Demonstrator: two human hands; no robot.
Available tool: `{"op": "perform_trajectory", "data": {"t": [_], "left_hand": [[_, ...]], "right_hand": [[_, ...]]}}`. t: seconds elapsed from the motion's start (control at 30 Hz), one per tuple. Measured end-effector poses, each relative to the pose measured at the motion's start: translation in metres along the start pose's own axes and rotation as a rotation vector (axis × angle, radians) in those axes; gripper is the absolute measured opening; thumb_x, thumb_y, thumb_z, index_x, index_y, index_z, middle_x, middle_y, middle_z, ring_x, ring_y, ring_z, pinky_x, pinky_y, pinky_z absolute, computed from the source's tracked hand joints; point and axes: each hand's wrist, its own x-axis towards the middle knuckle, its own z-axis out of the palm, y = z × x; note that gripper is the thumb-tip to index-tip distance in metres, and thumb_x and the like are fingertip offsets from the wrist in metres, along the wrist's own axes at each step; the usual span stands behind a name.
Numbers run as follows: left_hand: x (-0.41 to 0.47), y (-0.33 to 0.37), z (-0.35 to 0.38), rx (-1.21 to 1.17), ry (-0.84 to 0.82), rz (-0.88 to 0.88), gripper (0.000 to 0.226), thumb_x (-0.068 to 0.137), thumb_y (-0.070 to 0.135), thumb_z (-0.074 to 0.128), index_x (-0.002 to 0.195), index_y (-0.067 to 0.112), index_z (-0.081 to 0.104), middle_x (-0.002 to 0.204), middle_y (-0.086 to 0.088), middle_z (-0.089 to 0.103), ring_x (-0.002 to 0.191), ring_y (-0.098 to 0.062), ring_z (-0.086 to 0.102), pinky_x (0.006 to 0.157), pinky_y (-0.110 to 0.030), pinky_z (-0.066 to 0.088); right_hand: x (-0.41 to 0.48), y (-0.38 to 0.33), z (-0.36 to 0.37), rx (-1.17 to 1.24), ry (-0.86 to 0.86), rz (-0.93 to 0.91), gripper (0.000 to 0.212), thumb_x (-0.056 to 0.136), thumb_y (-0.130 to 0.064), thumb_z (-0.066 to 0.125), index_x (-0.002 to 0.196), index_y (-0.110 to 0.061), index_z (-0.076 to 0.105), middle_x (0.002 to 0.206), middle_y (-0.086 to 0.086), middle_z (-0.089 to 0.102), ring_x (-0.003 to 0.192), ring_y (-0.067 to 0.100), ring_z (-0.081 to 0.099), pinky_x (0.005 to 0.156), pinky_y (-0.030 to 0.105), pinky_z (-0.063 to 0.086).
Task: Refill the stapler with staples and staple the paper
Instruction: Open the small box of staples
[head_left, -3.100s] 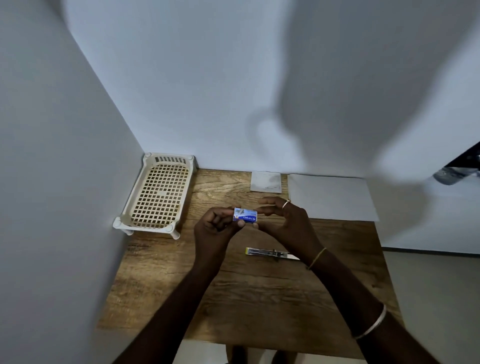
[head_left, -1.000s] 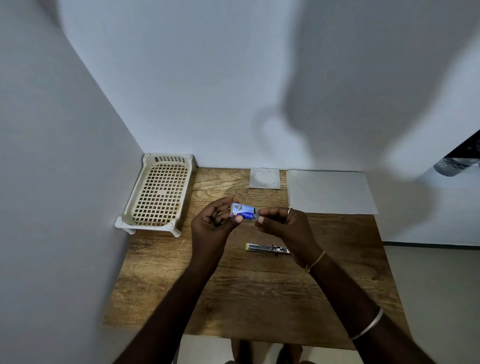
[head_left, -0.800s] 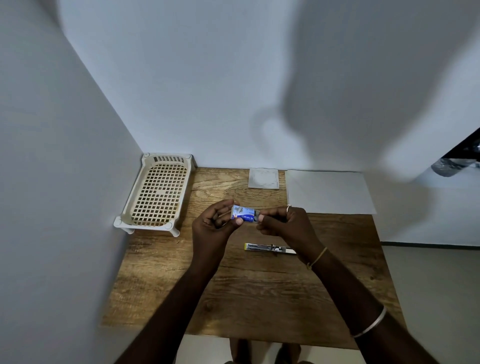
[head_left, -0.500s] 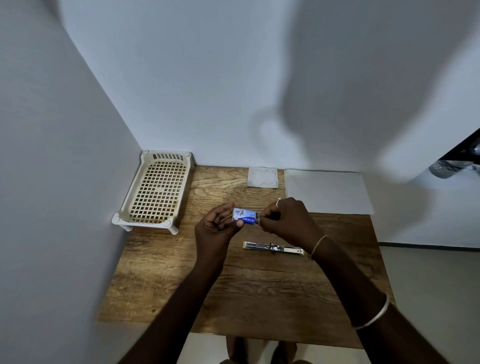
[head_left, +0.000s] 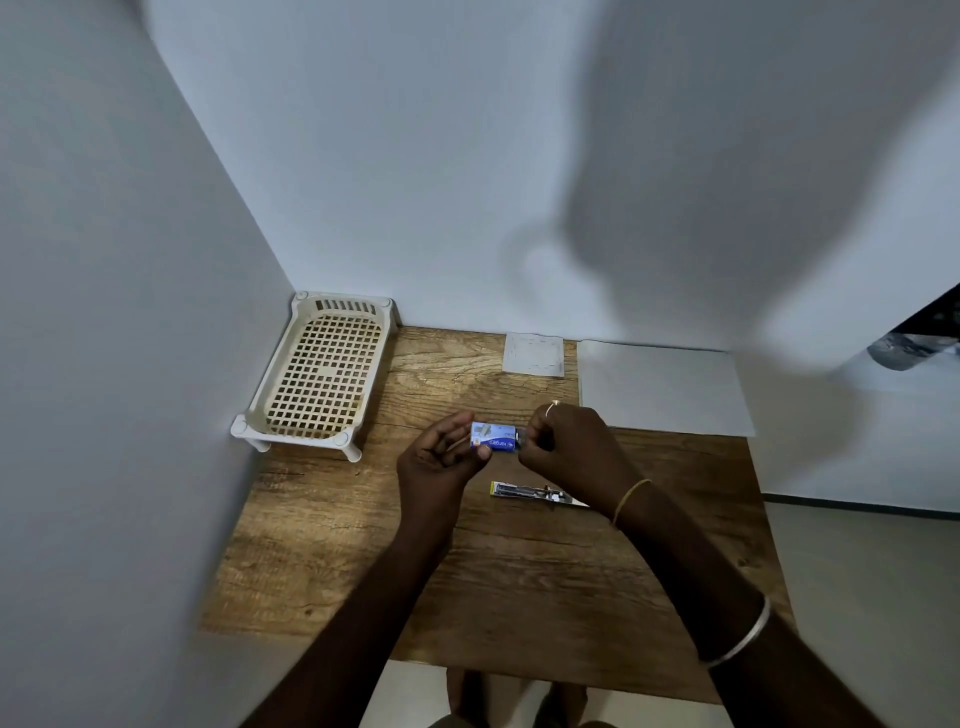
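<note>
A small blue staple box (head_left: 496, 438) is held above the middle of the wooden table (head_left: 322, 545). My left hand (head_left: 441, 457) pinches its left end. My right hand (head_left: 569, 447) grips its right end, fingers curled tight; what the fingertips hold there is hidden. The stapler (head_left: 524, 491), metal with a yellow tip, lies flat on the table just below the box, its right end hidden under my right wrist. A large white sheet of paper (head_left: 660, 387) lies at the back right, apart from both hands.
A cream plastic lattice tray (head_left: 317, 379) stands in the back left corner against the walls. A small white square paper (head_left: 533, 354) lies at the back edge, beside the large sheet. White walls close in the left and back.
Both hands kept hold of the staple box in nearly the same spot. My right hand's fingers shifted and curled more tightly around the box's right end. The stapler has stayed put.
</note>
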Motion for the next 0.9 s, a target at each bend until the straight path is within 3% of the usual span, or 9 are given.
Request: {"op": "perform_trajectory", "data": {"t": [0.07,0.33,0.4,0.53,0.6,0.7,0.83,0.9], "left_hand": [[0.000,0.000,0.000,-0.016,0.010,-0.013,0.045,0.078,0.000,0.082,0.119,0.014,0.070,0.113,-0.006,0.078,0.106,-0.023,0.075,0.083,-0.027,0.059],[0.001,-0.003,0.000,-0.029,0.038,-0.030,0.048,0.074,0.009,0.083,0.119,0.008,0.070,0.113,-0.009,0.078,0.106,-0.023,0.074,0.086,-0.032,0.059],[-0.001,-0.005,-0.002,-0.023,0.043,-0.027,0.044,0.075,0.006,0.083,0.117,0.008,0.071,0.113,-0.010,0.078,0.107,-0.025,0.074,0.088,-0.033,0.059],[-0.011,-0.016,-0.011,0.031,0.042,-0.008,0.036,0.079,-0.006,0.080,0.112,0.006,0.072,0.111,-0.012,0.078,0.105,-0.025,0.074,0.088,-0.033,0.059],[-0.021,-0.021,-0.017,0.055,0.064,-0.024,0.036,0.076,-0.004,0.082,0.110,0.006,0.072,0.109,-0.012,0.078,0.103,-0.026,0.075,0.086,-0.033,0.059],[-0.038,-0.029,-0.030,0.177,0.117,-0.048,0.038,0.073,0.007,0.089,0.107,0.012,0.075,0.105,-0.007,0.079,0.100,-0.024,0.076,0.086,-0.036,0.061],[-0.062,-0.043,-0.046,0.420,0.157,-0.085,0.036,0.072,0.025,0.093,0.103,0.025,0.076,0.101,0.006,0.079,0.096,-0.012,0.074,0.087,-0.044,0.061],[-0.071,-0.049,-0.054,0.585,0.181,-0.076,0.035,0.071,0.032,0.093,0.099,0.031,0.074,0.099,0.012,0.076,0.097,-0.009,0.070,0.088,-0.046,0.058]], "right_hand": [[-0.001,0.001,0.000,0.012,0.011,-0.015,0.013,0.077,-0.015,0.070,0.065,-0.018,0.064,0.066,-0.014,0.055,0.064,0.000,0.053,0.056,0.012,0.033],[-0.007,0.007,0.003,0.169,0.124,0.024,0.009,0.079,-0.015,0.072,0.075,-0.020,0.066,0.073,-0.012,0.064,0.074,0.000,0.064,0.060,0.005,0.043],[-0.008,0.009,0.005,0.194,0.116,0.052,0.008,0.080,-0.014,0.071,0.075,-0.019,0.067,0.073,-0.010,0.066,0.069,0.003,0.066,0.061,0.009,0.048],[-0.011,0.014,0.016,0.259,0.066,0.095,0.006,0.081,-0.011,0.071,0.077,-0.015,0.068,0.075,-0.002,0.071,0.070,0.013,0.070,0.066,0.031,0.059],[-0.013,0.018,0.026,0.269,0.058,0.101,0.004,0.081,-0.012,0.071,0.078,-0.015,0.069,0.075,-0.005,0.071,0.070,0.007,0.069,0.065,0.028,0.057],[-0.017,0.020,0.043,0.273,0.029,0.104,0.004,0.080,-0.020,0.071,0.077,-0.019,0.069,0.073,-0.008,0.069,0.068,0.001,0.065,0.060,0.018,0.050],[-0.024,0.019,0.068,0.305,-0.032,0.085,0.027,0.075,-0.042,0.059,0.076,-0.017,0.069,0.074,-0.006,0.070,0.073,0.004,0.065,0.060,0.012,0.047],[-0.025,0.021,0.082,0.299,-0.061,0.092,0.022,0.076,-0.037,0.062,0.076,-0.016,0.069,0.076,-0.005,0.070,0.073,0.005,0.064,0.061,0.013,0.046]]}}
